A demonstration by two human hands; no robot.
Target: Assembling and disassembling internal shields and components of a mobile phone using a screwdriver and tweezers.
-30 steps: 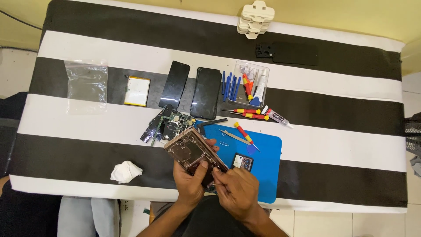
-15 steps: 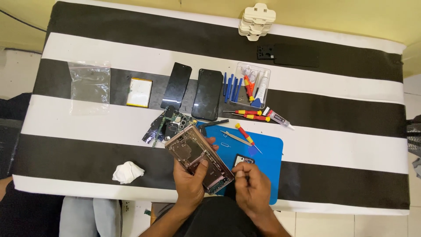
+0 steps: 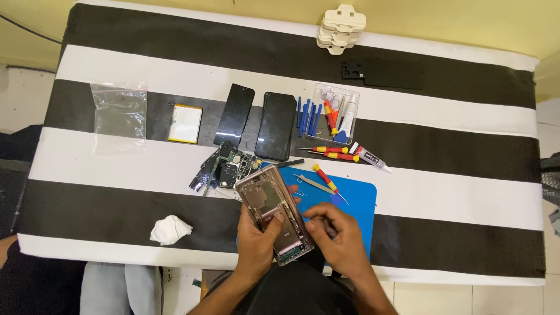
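The left hand (image 3: 259, 242) has the opened phone frame (image 3: 274, 213) clamped from below, thumb across its face and fingers curled round the far edge, holding it tilted above the near edge of the table (image 3: 116, 204). The frame sits over the left part of the blue work mat (image 3: 359, 201), its upper corner pointing toward the loose circuit boards (image 3: 227, 166) that lie just beyond it on the white stripe. The right hand (image 3: 338, 236) is right beside the frame's lower right side, fingertips pinched together; whether something tiny sits between them cannot be told from here.

On the mat, close to the right hand, rests a red-and-yellow screwdriver (image 3: 326, 179) with a pair of metal tweezers (image 3: 312, 182) just beside it. Further back, two more screwdrivers (image 3: 335, 153) and a small glue tube (image 3: 370, 157) lie in a row. Behind them stands a clear plastic tray (image 3: 335, 114) of tools, with blue pry sticks (image 3: 306, 116) lined up at its left. Two dark phone panels (image 3: 256, 119) lie side by side, and left of them a flat battery (image 3: 185, 123), then a clear plastic bag (image 3: 119, 114). A crumpled white tissue (image 3: 170, 229) sits on the black stripe, well left of the hands. At the far edge, a stack of white plugs (image 3: 341, 26) and a black back cover (image 3: 385, 72).
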